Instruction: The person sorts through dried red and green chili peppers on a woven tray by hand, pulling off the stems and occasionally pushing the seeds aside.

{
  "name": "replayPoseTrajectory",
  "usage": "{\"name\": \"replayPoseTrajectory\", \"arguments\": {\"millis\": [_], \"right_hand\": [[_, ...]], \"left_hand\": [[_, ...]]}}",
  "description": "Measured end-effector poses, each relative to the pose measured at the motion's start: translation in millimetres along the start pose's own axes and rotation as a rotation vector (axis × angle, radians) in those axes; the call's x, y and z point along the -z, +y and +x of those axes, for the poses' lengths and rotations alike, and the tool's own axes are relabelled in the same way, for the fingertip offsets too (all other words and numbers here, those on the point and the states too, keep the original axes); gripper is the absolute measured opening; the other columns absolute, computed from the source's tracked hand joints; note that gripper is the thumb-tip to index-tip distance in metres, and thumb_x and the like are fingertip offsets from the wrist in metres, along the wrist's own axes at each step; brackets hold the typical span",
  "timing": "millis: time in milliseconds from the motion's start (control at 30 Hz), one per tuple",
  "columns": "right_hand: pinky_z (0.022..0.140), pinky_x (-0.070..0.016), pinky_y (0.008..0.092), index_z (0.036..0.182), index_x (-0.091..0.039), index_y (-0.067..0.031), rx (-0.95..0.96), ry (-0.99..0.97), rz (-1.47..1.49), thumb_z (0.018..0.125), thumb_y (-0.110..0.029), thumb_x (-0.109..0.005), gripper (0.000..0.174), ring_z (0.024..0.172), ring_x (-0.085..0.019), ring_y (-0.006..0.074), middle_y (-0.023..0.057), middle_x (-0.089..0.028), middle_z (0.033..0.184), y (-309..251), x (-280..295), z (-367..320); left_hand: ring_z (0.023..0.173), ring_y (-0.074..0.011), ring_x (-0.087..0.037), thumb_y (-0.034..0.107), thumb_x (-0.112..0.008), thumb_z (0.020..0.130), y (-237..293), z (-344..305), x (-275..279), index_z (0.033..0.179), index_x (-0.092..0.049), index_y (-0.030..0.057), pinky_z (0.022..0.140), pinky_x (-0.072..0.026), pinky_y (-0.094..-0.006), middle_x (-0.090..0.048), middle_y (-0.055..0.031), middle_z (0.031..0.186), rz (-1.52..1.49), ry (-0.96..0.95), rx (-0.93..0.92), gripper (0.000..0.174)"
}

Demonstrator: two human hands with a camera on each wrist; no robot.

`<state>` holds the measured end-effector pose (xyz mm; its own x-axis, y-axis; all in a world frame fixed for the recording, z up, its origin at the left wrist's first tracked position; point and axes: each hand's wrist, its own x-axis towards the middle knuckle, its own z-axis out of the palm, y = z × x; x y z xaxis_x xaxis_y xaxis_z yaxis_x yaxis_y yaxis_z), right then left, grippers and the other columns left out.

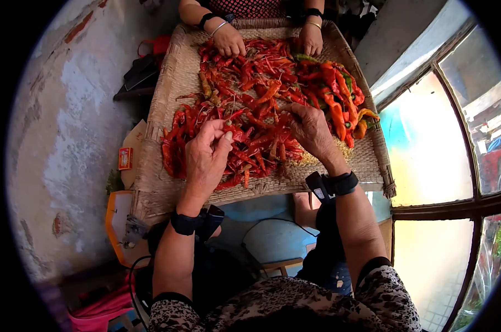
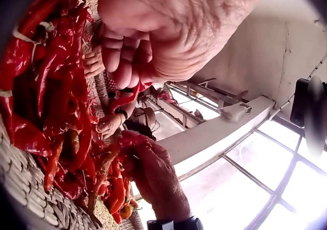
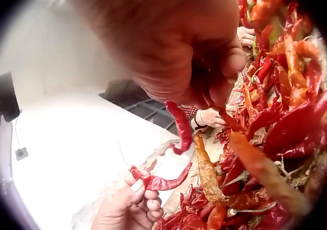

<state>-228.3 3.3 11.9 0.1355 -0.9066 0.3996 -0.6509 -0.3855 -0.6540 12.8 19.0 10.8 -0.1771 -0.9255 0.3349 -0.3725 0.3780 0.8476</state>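
My left hand [image 1: 207,157] pinches a curved dried red chili [image 3: 166,182] between thumb and fingers, its thin stem pointing up in the right wrist view. My right hand [image 1: 316,135] is curled over the right part of the heap, and a wrinkled red chili [image 3: 181,129] hangs from its fingers. Both hands are just above a heap of dried red chilies [image 1: 256,149] on a woven tray [image 1: 151,171]. In the left wrist view, shiny red chilies [image 2: 61,82] lie close beside the left hand.
Across the tray, another person's two hands [image 1: 228,41] touch the chilies. Fresher orange and green peppers [image 1: 339,99] lie at the right, near pale loose seeds [image 1: 308,159]. A rough wall [image 1: 68,138] stands at left, a window [image 1: 427,149] at right. A matchbox [image 1: 125,159] lies beside the tray.
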Motion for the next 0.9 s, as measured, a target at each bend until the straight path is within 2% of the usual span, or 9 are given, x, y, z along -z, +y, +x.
{"name": "replayPoseTrajectory", "arguments": {"millis": [167,200,333,433,500,700,767,833,900], "right_hand": [[0.064,-0.0507,0.0312,0.11,-0.063,-0.0004,-0.045,0.042,0.127,0.077,0.007,-0.052,0.035,0.066,-0.064,0.0199,0.0112,-0.067,0.08,13.0,2.0,7.6],[0.066,-0.0531,0.036,0.117,-0.059,-0.0019,-0.05,0.147,0.114,0.076,0.012,-0.052,0.044,0.075,-0.066,0.0318,0.0158,-0.067,0.085,5.7,7.4,11.0],[0.066,-0.0544,0.04,0.135,-0.044,-0.0079,0.113,0.321,-0.473,0.073,0.013,-0.051,0.065,0.078,-0.065,0.0342,0.0166,-0.061,0.107,-1.3,8.1,18.3],[0.07,-0.0533,0.0433,0.127,-0.052,-0.0046,-0.005,-0.045,-0.206,0.08,0.004,-0.058,0.048,0.088,-0.062,0.0365,0.0195,-0.059,0.108,-20.6,0.1,4.7],[0.073,-0.051,0.0439,0.117,-0.058,-0.0006,0.187,-0.135,0.212,0.086,-0.009,-0.062,0.032,0.087,-0.062,0.0375,0.0197,-0.06,0.101,-29.0,-13.6,-4.5],[0.07,-0.0505,0.0394,0.097,-0.065,0.0032,0.026,-0.42,0.274,0.085,-0.024,-0.07,0.031,0.08,-0.065,0.0295,0.0182,-0.066,0.087,-34.3,-5.0,-4.9],[0.063,-0.0503,0.0339,0.1,-0.065,0.0024,-0.131,-0.237,0.351,0.087,-0.026,-0.07,0.032,0.078,-0.064,0.0158,0.0134,-0.067,0.083,-22.2,2.1,5.3],[0.064,-0.0519,0.033,0.106,-0.064,0.0017,-0.124,0.255,0.338,0.087,-0.027,-0.069,0.035,0.079,-0.066,0.0195,0.0176,-0.067,0.091,-5.1,-0.8,15.7],[0.067,-0.0529,0.0364,0.109,-0.063,0.0015,-0.133,0.282,0.074,0.086,-0.025,-0.068,0.035,0.082,-0.066,0.0268,0.0194,-0.066,0.094,18.2,-1.8,20.3]], "left_hand": [[0.074,-0.0099,-0.061,0.009,-0.056,0.094,4.2,-2.7,-1.1,0.111,-0.054,-0.0025,0.067,-0.05,-0.0249,-0.064,-0.0056,0.088,-0.107,-0.041,0.093,0.021],[0.074,-0.0099,-0.061,0.009,-0.056,0.094,4.1,-3.6,-1.8,0.111,-0.054,-0.0025,0.067,-0.05,-0.0249,-0.064,-0.0056,0.088,-0.106,-0.047,0.093,0.021],[0.072,-0.0092,-0.059,0.008,-0.055,0.094,4.7,-1.3,-4.2,0.108,-0.055,-0.0014,0.068,-0.05,-0.0244,-0.063,-0.0051,0.087,-0.223,-0.09,0.137,0.017],[0.072,-0.0096,-0.061,0.009,-0.056,0.093,0.9,0.5,-5.3,0.107,-0.055,-0.0021,0.065,-0.0503,-0.0243,-0.064,-0.0061,0.086,-0.278,-0.112,0.145,0.018],[0.072,-0.0102,-0.064,0.011,-0.057,0.093,0.3,-0.6,-8.1,0.108,-0.055,-0.0033,0.063,-0.0508,-0.0245,-0.065,-0.0073,0.085,-0.299,-0.12,0.136,0.021],[0.07,-0.0098,-0.061,0.012,-0.057,0.093,3.1,-2.9,-16.2,0.107,-0.055,-0.002,0.063,-0.0501,-0.0248,-0.063,-0.0058,0.083,-0.341,-0.177,0.154,0.019],[0.076,-0.0164,-0.062,0.012,-0.061,0.091,3.3,-1.3,-17.2,0.109,-0.055,0.0011,0.067,-0.0521,-0.0308,-0.063,-0.009,0.088,-0.133,-0.128,0.098,0.022],[0.086,-0.0212,-0.06,0.013,-0.064,0.088,1.0,-1.8,-21.4,0.111,-0.055,0.0027,0.074,-0.0517,-0.0347,-0.062,-0.0113,0.095,0.099,-0.121,-0.103,0.026],[0.096,-0.0261,-0.059,0.013,-0.066,0.086,2.3,-1.3,-27.1,0.114,-0.056,0.0044,0.08,-0.0512,-0.0386,-0.06,-0.0135,0.102,0.334,-0.115,-0.308,0.031]]}}
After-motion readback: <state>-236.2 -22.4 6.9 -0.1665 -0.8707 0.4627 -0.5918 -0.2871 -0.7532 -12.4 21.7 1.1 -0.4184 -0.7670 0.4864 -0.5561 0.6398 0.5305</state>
